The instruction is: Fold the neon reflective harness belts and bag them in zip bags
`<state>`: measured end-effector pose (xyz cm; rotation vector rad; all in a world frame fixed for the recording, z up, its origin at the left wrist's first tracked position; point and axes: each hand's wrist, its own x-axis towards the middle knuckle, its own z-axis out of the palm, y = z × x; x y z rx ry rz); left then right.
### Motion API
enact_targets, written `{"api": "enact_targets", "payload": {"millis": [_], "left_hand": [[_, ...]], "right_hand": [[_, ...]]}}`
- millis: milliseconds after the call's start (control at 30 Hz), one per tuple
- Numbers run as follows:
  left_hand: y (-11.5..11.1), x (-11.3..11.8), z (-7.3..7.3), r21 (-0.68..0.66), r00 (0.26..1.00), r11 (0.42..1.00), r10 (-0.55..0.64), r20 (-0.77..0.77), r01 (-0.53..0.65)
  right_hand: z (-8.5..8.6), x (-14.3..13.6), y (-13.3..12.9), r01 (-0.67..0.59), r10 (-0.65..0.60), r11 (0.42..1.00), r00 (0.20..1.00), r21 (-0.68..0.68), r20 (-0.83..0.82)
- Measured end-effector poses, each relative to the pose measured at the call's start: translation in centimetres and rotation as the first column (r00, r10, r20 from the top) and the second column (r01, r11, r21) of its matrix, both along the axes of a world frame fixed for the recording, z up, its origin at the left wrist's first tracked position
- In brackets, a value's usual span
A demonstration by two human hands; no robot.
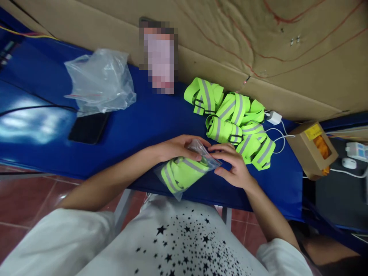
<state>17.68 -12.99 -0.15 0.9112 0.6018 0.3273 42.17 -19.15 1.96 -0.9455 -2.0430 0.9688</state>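
— What's in the hands right now?

— A small clear bag (184, 170) with a folded neon-yellow strap (179, 174) inside it. It sits at the near edge of the blue table (149, 119), right in front of the person. The left hand (178, 147) lies over the top of the bag, fingers pressed together on the film. The right hand (234, 165) pinches the open end of the bag between thumb and fingertips.

— How would that bundle handle?

— Light and soft, I'd judge. The strap is woven and folded on itself, so it gives under pressure and may spring open. The film looks thin and slick, so it likely slides on the fingers and crumples easily. Nothing fragile there.

— Where's the best place to hold it?

— Probably at the mouth of the bag, both lips pinched, with the other hand cupping the bulge of the strap from above.

— Anything close by?

— A pile of loose straps (235, 122) just beyond the right hand, an empty plastic bag (100, 80) to the far left with a phone (87, 128) partly under it, and a small cardboard box (313, 149) at the right.
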Motion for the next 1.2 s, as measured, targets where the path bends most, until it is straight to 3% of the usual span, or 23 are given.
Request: {"api": "enact_targets", "payload": {"millis": [133,267,433,533,633,733,933,1100,1200], "left_hand": [[0.3,-0.3,0.0,-0.099,0.993,0.988,0.121,-0.003,-0.121],[0.3,-0.3,-0.1,-0.162,0.994,0.981,0.106,-0.03,-0.109],[0.1,-0.7,0.0,0.019,0.991,0.999,0.032,-0.131,-0.03],[0.2,-0.7,0.1,0.144,0.989,0.987,0.085,-0.124,-0.067],[0.3,-0.5,-0.1,0.19,0.981,0.972,0.162,-0.106,-0.14],[0.1,-0.3,-0.4,0.227,0.974,0.958,0.203,-0.099,-0.177],[-0.4,-0.2,-0.6,0.246,0.945,0.935,0.294,-0.143,-0.253],[0.1,-0.3,-1.0,0.143,0.933,0.935,0.34,-0.117,-0.323],[0.3,-0.2,-1.1,0.155,0.915,0.915,0.39,-0.099,-0.373]], "right_hand": [[-2.3,-0.8,-0.3,0.192,-0.197,0.977,0.979,-0.088,-0.047],[-2.9,-0.9,-0.7,0.234,-0.249,0.962,0.963,-0.14,-0.1],[-2.3,0.0,-0.4,0.266,-0.287,0.951,0.949,-0.16,-0.13],[-2.5,0.2,-0.2,0.303,-0.331,0.927,0.938,-0.223,-0.1],[-3.0,-0.1,-0.1,0.352,-0.411,0.853,0.908,-0.385,-0.082],[-3.4,-0.6,-0.1,0.329,-0.464,0.778,0.875,-0.535,-0.137],[-3.9,-0.2,0.1,0.217,-0.44,0.709,0.88,-0.67,-0.18],[-3.6,0.0,0.3,0.205,-0.428,0.739,0.878,-0.642,-0.212],[-3.4,0.0,0.4,0.201,-0.403,0.765,0.891,-0.612,-0.211]]}}
